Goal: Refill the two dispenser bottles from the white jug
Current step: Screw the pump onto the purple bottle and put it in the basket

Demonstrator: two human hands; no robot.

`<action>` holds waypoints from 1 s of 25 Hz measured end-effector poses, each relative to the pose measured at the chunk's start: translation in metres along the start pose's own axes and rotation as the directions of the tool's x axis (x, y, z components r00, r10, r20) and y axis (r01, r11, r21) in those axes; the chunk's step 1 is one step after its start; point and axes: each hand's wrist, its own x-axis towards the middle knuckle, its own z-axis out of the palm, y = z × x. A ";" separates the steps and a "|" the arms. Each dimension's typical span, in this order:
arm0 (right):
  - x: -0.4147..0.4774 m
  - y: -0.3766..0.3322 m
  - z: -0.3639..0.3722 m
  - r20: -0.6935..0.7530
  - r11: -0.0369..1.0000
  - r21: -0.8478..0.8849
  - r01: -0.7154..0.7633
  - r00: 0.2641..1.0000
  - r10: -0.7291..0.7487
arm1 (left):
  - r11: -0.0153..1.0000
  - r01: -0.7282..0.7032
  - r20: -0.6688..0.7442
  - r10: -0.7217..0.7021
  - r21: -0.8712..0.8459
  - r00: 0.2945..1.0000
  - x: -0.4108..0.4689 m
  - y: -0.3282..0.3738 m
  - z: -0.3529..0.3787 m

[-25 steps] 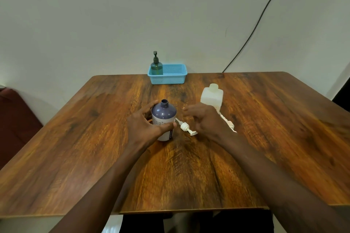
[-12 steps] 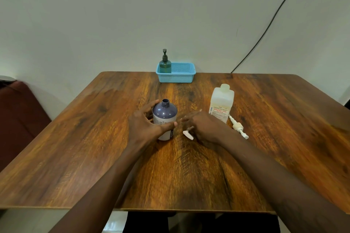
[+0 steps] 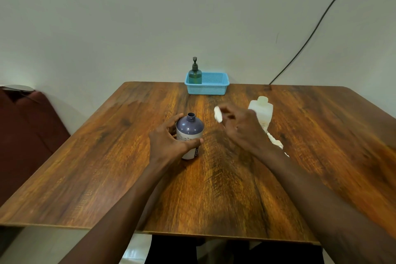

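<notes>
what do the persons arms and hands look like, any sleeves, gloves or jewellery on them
Both forearms are bare as far as the bottom of the picture, with no sleeve edge in view. The left hand and right hand wear no gloves. No watch, bracelet or ring shows on either, though the right hand is blurred, so small details there cannot be made out.

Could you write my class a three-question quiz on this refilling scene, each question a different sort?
1. True or false: the purple bottle has its pump fitted.
2. Where does the green dispenser bottle stand?
A. Inside the blue basket
B. Beside the white jug
C. In the left hand
3. Fill in: the right hand holds a small ____ pump part above the table.

Key
1. False: its neck is open.
2. A
3. white; the part is blurred, and another white pump lies on the table by the jug.
</notes>
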 end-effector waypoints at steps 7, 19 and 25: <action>0.031 -0.043 -0.027 -0.354 0.908 0.418 -0.009 0.919 0.172 | 1.000 0.003 0.035 -0.003 -0.005 0.999 -0.003 0.016 0.011; 0.031 -0.049 -0.041 -0.266 0.853 0.517 -0.067 0.935 0.235 | 0.999 0.026 0.043 -0.027 0.020 0.999 -0.003 0.026 0.011; 0.028 -0.045 -0.029 -0.065 0.823 0.534 -0.197 0.960 0.272 | 1.000 -0.018 0.051 0.019 -0.011 0.999 -0.003 0.043 0.012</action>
